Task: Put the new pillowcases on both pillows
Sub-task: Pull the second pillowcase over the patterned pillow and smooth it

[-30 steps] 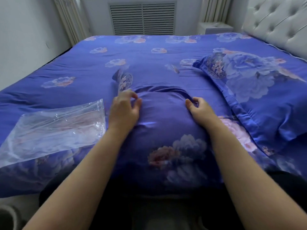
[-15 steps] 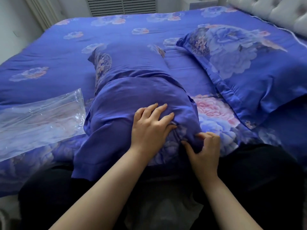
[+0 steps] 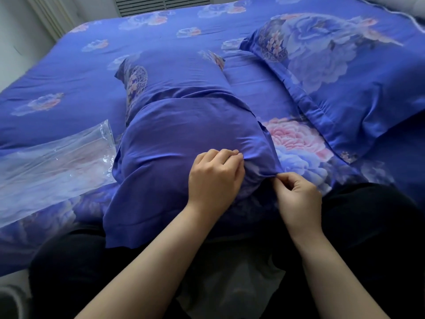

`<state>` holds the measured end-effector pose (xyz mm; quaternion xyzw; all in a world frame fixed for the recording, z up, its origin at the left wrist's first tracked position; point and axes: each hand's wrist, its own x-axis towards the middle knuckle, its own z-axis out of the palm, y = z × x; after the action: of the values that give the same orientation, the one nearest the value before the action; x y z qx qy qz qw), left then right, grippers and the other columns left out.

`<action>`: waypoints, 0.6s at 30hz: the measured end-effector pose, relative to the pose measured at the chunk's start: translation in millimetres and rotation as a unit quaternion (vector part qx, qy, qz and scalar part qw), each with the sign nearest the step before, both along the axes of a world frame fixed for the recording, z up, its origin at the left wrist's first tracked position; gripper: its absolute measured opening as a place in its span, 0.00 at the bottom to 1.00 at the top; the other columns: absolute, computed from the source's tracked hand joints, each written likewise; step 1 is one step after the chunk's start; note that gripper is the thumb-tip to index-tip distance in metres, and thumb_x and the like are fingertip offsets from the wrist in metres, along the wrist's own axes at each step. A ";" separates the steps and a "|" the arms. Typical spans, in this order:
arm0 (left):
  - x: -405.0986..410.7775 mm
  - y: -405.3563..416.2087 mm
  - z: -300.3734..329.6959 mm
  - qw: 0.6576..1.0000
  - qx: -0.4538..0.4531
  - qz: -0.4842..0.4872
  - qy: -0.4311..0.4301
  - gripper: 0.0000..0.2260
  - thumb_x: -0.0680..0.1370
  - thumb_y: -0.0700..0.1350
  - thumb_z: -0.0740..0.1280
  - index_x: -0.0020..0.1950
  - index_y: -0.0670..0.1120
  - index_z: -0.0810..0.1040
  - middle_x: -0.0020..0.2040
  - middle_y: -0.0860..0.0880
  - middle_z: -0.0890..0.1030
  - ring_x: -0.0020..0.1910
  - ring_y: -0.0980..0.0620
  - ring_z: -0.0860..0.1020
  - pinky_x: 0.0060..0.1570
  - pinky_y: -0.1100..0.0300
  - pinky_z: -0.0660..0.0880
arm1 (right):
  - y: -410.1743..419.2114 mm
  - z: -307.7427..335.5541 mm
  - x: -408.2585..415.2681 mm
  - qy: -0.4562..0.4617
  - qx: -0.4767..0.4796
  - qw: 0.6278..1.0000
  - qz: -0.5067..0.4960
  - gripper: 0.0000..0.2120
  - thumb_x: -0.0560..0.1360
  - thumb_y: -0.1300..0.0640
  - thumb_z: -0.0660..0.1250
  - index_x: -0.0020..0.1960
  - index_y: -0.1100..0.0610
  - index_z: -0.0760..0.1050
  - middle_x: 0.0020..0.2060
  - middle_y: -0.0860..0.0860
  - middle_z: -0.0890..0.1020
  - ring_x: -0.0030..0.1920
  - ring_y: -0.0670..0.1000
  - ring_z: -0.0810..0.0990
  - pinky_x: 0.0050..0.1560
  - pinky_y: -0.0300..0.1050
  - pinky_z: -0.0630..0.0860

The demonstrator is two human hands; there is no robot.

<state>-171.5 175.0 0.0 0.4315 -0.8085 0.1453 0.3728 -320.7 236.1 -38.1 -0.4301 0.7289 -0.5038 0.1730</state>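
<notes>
Pinching the pillowcase point(image 3: 184, 139) hem with your right hand point(image 3: 296, 199) while your left hand point(image 3: 215, 178) grips bunched cloth, you risk dragging it askew off the pillow.

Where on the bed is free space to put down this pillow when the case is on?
Free: the wide sheet beyond the plastic bag, toward the far edge. Crowded: near side, where both hands work the near pillow, and right, beside the finished pillow.
</notes>
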 end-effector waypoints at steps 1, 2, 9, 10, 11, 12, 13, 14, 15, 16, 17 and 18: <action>-0.1 -0.4 -0.3 1.000 0.006 -0.004 0.006 0.06 0.76 0.44 0.67 0.42 0.47 0.83 0.43 0.53 0.84 0.36 0.48 0.78 0.40 0.54 0.73 | -0.6 1.1 1.3 -0.031 -0.011 0.999 0.001 0.04 0.73 0.57 0.69 0.40 0.51 0.80 0.34 0.46 0.83 0.37 0.45 0.79 0.44 0.42 0.74; 0.4 -0.7 -0.3 1.000 0.011 -0.007 0.011 0.06 0.76 0.44 0.67 0.42 0.47 0.83 0.43 0.53 0.84 0.36 0.48 0.78 0.40 0.54 0.74 | -0.1 2.4 3.3 -0.045 -0.022 0.999 0.001 0.06 0.73 0.58 0.70 0.39 0.49 0.78 0.34 0.44 0.82 0.36 0.42 0.78 0.44 0.39 0.73; 5.6 -2.1 4.3 0.997 0.077 0.000 0.032 0.08 0.76 0.45 0.64 0.43 0.47 0.82 0.43 0.53 0.84 0.36 0.49 0.79 0.34 0.55 0.75 | 16.3 5.3 17.1 0.128 -0.124 0.982 0.060 0.03 0.72 0.59 0.69 0.43 0.58 0.79 0.40 0.48 0.82 0.41 0.45 0.78 0.47 0.30 0.70; 5.3 -2.0 5.1 0.995 0.088 -0.003 0.044 0.08 0.76 0.46 0.64 0.43 0.47 0.82 0.43 0.54 0.84 0.37 0.49 0.80 0.34 0.55 0.75 | 15.2 3.1 16.4 0.120 -0.124 0.982 0.075 0.02 0.72 0.59 0.69 0.43 0.58 0.79 0.40 0.48 0.82 0.41 0.46 0.78 0.46 0.32 0.71; 4.7 -1.3 5.6 0.994 0.098 -0.009 0.057 0.07 0.76 0.46 0.65 0.44 0.48 0.83 0.44 0.54 0.84 0.38 0.50 0.80 0.34 0.56 0.76 | 13.5 1.7 16.0 0.082 -0.114 0.985 0.097 0.00 0.73 0.60 0.69 0.43 0.56 0.78 0.39 0.48 0.82 0.40 0.46 0.78 0.45 0.34 0.72; 3.6 -0.3 5.6 0.992 0.105 -0.018 0.070 0.07 0.76 0.46 0.65 0.44 0.48 0.83 0.45 0.55 0.84 0.39 0.50 0.81 0.36 0.56 0.76 | 10.9 2.2 15.9 0.022 -0.095 0.988 0.115 0.03 0.74 0.60 0.68 0.43 0.54 0.76 0.37 0.46 0.81 0.39 0.46 0.78 0.44 0.36 0.73; 2.4 0.8 5.1 0.991 0.108 -0.030 0.078 0.06 0.76 0.45 0.66 0.45 0.48 0.83 0.45 0.55 0.84 0.40 0.51 0.81 0.37 0.56 0.76 | 7.9 2.9 16.9 -0.053 -0.069 0.987 0.133 0.04 0.75 0.59 0.68 0.43 0.53 0.75 0.37 0.46 0.80 0.39 0.45 0.78 0.44 0.38 0.73; 0.6 2.5 4.1 0.990 0.108 -0.045 0.081 0.06 0.76 0.45 0.66 0.45 0.48 0.83 0.46 0.55 0.84 0.41 0.52 0.81 0.38 0.57 0.76 | 4.8 4.8 19.2 -0.124 -0.042 0.982 0.139 0.04 0.76 0.55 0.68 0.44 0.53 0.74 0.37 0.46 0.80 0.40 0.44 0.78 0.45 0.38 0.73; -1.0 3.8 2.6 0.989 0.107 -0.058 0.083 0.06 0.76 0.45 0.67 0.45 0.48 0.83 0.46 0.55 0.84 0.41 0.52 0.81 0.39 0.58 0.76 | 0.7 6.4 21.9 -0.185 -0.017 0.973 0.133 0.10 0.74 0.49 0.68 0.46 0.54 0.74 0.39 0.46 0.81 0.41 0.44 0.79 0.46 0.39 0.74; -2.4 5.2 1.3 0.988 0.108 -0.069 0.085 0.05 0.76 0.44 0.67 0.46 0.48 0.84 0.47 0.55 0.84 0.42 0.53 0.81 0.40 0.58 0.76 | -3.6 8.2 23.7 -0.242 0.006 0.962 0.124 0.19 0.69 0.41 0.69 0.49 0.56 0.74 0.42 0.49 0.82 0.44 0.46 0.80 0.48 0.41 0.75; -3.7 6.1 -0.1 0.987 0.110 -0.076 0.087 0.05 0.75 0.44 0.67 0.46 0.47 0.84 0.47 0.55 0.84 0.43 0.53 0.81 0.41 0.59 0.76 | -8.5 11.0 24.9 -0.295 0.025 0.949 0.111 0.28 0.64 0.36 0.70 0.51 0.58 0.75 0.45 0.51 0.83 0.46 0.48 0.81 0.50 0.43 0.76; -4.1 6.1 -1.0 0.987 0.112 -0.079 0.088 0.05 0.75 0.44 0.67 0.46 0.47 0.84 0.48 0.54 0.84 0.43 0.53 0.81 0.42 0.59 0.76 | -13.0 11.2 24.7 -0.334 0.038 0.936 0.106 0.32 0.62 0.36 0.72 0.53 0.61 0.76 0.46 0.54 0.84 0.47 0.50 0.82 0.51 0.46 0.78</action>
<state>-175.7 181.1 -1.1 0.4164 -0.8153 -0.0150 0.4021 -296.0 223.2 -26.9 -0.3050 0.5975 -0.5691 0.4754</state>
